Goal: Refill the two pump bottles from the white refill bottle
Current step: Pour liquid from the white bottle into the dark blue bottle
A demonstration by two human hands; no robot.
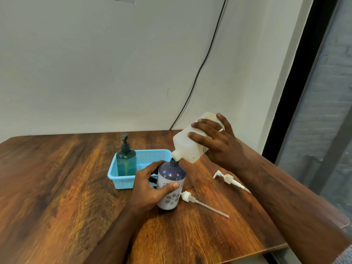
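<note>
White refill bottle (192, 147): boxy translucent plastic, tilted; right hand (219, 143) grip wraps it; left hand (150, 187) grip wraps round purple bottle (171, 180).

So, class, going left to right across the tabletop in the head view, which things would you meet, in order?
Green pump bottle in the blue basket → left hand → purple bottle → white refill bottle → right hand → loose white pump.
</note>
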